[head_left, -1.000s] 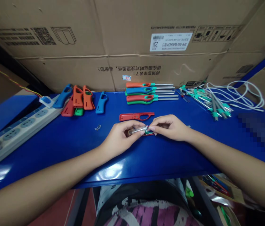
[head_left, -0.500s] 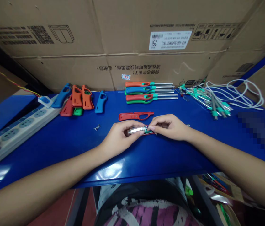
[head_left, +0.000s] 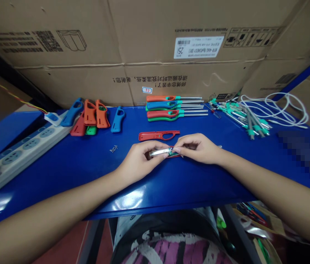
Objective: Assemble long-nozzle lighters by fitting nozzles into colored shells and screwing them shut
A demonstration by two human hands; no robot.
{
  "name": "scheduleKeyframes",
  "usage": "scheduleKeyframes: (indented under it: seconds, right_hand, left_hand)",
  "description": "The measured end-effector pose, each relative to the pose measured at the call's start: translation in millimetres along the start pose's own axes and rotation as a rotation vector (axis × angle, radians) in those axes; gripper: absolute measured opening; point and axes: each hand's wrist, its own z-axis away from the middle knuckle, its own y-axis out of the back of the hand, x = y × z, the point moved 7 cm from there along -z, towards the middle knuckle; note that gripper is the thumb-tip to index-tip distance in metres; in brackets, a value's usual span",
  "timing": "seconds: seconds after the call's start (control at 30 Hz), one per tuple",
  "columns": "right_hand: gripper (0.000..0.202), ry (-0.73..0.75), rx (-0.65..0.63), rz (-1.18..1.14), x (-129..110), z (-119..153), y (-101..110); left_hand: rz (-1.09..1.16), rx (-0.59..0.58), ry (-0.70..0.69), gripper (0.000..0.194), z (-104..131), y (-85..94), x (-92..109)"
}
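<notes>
My left hand [head_left: 137,157] is closed around a partly assembled gas lighter, thumb and fingers on its clear, silvery tank [head_left: 159,152]. Red casing and a green part show beside the tank, between the two hands. My right hand [head_left: 197,147] pinches at the lighter's middle; its fingertips hide what exactly they grip. A metal tip [head_left: 220,146] sticks out past the right hand. Just behind the hands lies a loose red casing half [head_left: 159,136] with its inner side up. Several small screws [head_left: 113,149] lie to the left.
Several lighters [head_left: 163,104] with metal tubes lie in a row at the back. Coloured handle shells [head_left: 90,113] and a power strip [head_left: 31,145] are at left. Metal tubes with green ends [head_left: 243,117] and a coiled white cable [head_left: 287,106] lie at right. Cardboard [head_left: 143,47] stands behind.
</notes>
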Motion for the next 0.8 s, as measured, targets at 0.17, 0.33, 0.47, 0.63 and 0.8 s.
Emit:
scheduleKeyframes:
  seconds: [0.17, 0.33, 0.47, 0.63, 0.8]
  right_hand:
    - [0.024, 0.000, 0.003, 0.000, -1.1, -0.4, -0.6]
    - [0.025, 0.002, -0.002, 0.003, -1.4, -0.5, -1.7]
    - [0.025, 0.001, -0.001, 0.007, -1.7, -0.8, -2.0]
    - [0.024, 0.001, -0.005, 0.000, -1.7, -1.0, -3.1]
    - [0.024, -0.002, -0.014, 0.008, -1.0, -0.6, -4.2]
  left_hand:
    - [-0.004, 0.001, 0.024, 0.019, 0.8, 0.1, -0.9]
    - [0.001, -0.001, 0.046, 0.020, 0.7, -0.9, -2.0]
    - [0.008, -0.004, 0.078, 0.020, -0.1, -2.3, -2.2]
    - [0.059, 0.001, 0.106, 0.019, -0.9, -3.8, -4.8]
    - [0.075, -0.006, 0.117, 0.021, 0.1, -4.8, -8.4]
